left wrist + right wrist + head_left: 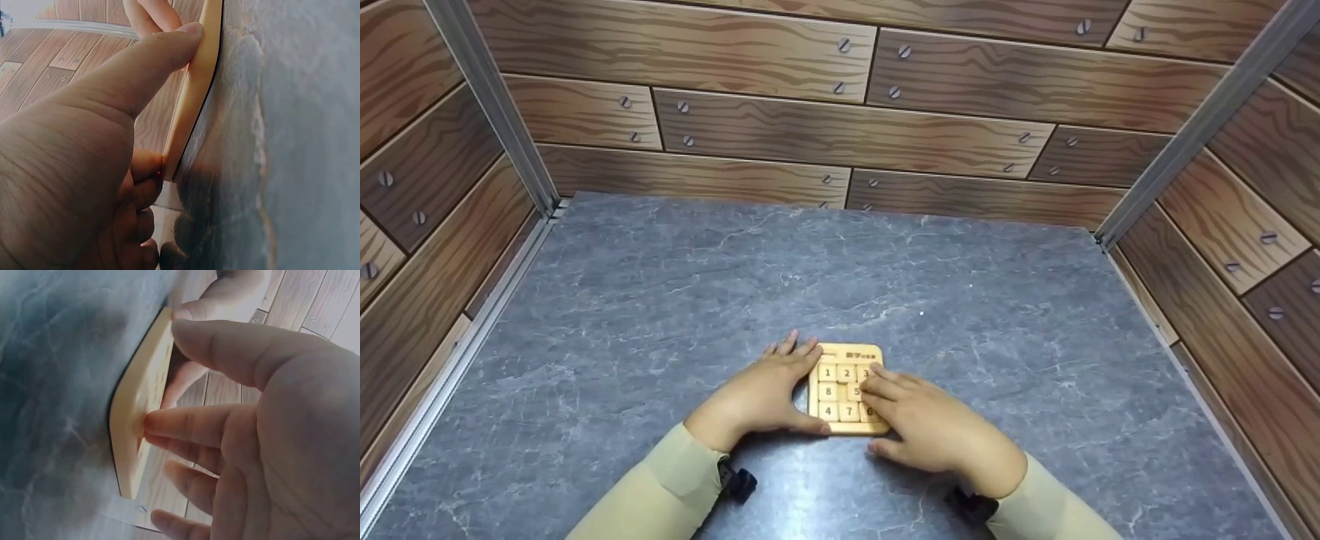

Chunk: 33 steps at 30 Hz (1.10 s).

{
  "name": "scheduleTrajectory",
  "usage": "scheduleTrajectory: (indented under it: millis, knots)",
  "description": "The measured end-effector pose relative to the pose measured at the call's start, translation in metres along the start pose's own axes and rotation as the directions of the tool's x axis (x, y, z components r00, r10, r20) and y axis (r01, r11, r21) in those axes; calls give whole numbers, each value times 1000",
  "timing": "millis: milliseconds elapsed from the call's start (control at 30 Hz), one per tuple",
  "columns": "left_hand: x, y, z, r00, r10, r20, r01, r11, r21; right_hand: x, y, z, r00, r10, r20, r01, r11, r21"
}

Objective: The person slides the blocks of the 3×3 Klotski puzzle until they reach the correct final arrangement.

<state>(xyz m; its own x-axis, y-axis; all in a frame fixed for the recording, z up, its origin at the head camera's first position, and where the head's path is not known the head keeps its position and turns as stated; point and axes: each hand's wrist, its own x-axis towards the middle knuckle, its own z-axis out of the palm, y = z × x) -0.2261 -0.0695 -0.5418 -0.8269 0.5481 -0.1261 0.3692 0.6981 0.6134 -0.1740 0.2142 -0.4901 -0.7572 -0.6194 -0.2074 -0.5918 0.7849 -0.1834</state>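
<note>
A yellow number slide puzzle lies flat on the table. Tiles 1, 2 and 3 form its top row, and 4, 7 and 6 its bottom row. In the middle row, tile 8 is at left, with a gap beside it; tile 5 sits partway between the middle and right columns. My left hand holds the frame's left side, thumb at the lower corner and fingers at the upper. My right hand touches the tiles at the right with outstretched fingertips, partly covering 3, 5 and 6. Its thumb points toward the lower right corner.
The grey marbled table extends around the puzzle on every side. Wood-patterned walls stand at the back and both sides, with metal posts in the corners. Black straps circle both wrists.
</note>
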Motion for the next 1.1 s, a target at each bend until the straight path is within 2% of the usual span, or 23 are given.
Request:
scheduleTrajectory:
  millis: [233,433,567,667,767,900,1100]
  knots:
    - [1,0,0,1000,3,-3,-3,1000,3,-4,-3,-5,999,40,-3,-40,999,-30]
    - [0,-1,1,1000,5,3,-5,1000,-7,-6,-8,-3,999,44,-18,-45,996,-77]
    - [1,-1,1,1000,6,-2,-6,1000,-3,0,-11,4,999,-23,-38,20,996,-91]
    - [1,0,0,1000,10,-7,-10,1000,1,6,-13,10,995,-92,-24,90,993,-78]
    - [1,0,0,1000,17,-5,-17,1000,8,9,-13,13,992,-124,11,125,991,-41]
    - [1,0,-1,1000,19,-3,-19,1000,11,9,-11,11,994,-105,31,105,994,-3]
    - [1,-1,1,1000,6,-1,-6,1000,7,3,-12,4,999,-31,27,31,1000,-2]
